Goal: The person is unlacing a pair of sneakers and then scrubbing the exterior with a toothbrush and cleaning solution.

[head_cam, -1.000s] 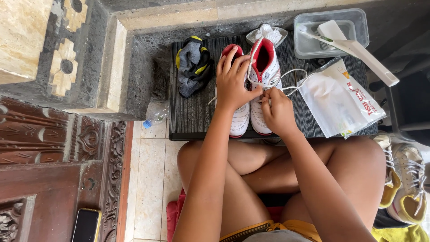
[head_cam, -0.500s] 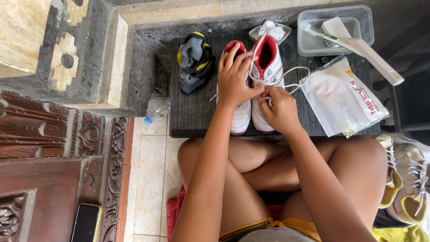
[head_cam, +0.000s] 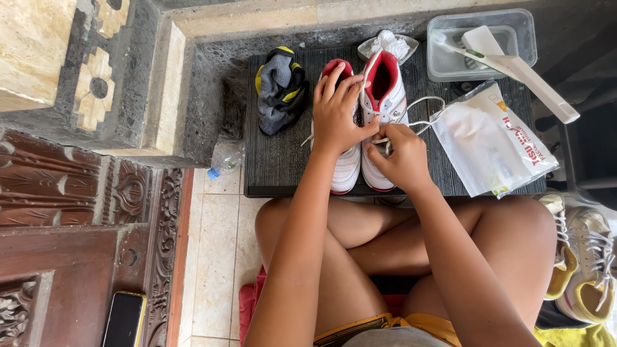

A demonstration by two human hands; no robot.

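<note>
Two white sneakers with red lining stand side by side on a dark ribbed mat [head_cam: 276, 160]. My left hand [head_cam: 337, 112] lies over the left sneaker [head_cam: 347, 168] and pinches the white lace [head_cam: 421, 109] of the right sneaker [head_cam: 384, 96]. My right hand [head_cam: 397, 154] grips the same lace just over the right sneaker's tongue. The lace loops out to the right. Crumpled white paper [head_cam: 389, 44] sits at the right sneaker's heel.
A grey and yellow sock bundle [head_cam: 279, 90] lies left of the sneakers. A white plastic pouch [head_cam: 488, 141], a clear tub [head_cam: 479, 42] and a long white brush [head_cam: 514, 67] are at right. A bottle [head_cam: 225, 160], a phone [head_cam: 124, 319] and another shoe pair [head_cam: 581, 257] lie nearby.
Both hands stay on the right sneaker's lace with small finger shifts. The view has drifted slightly.
</note>
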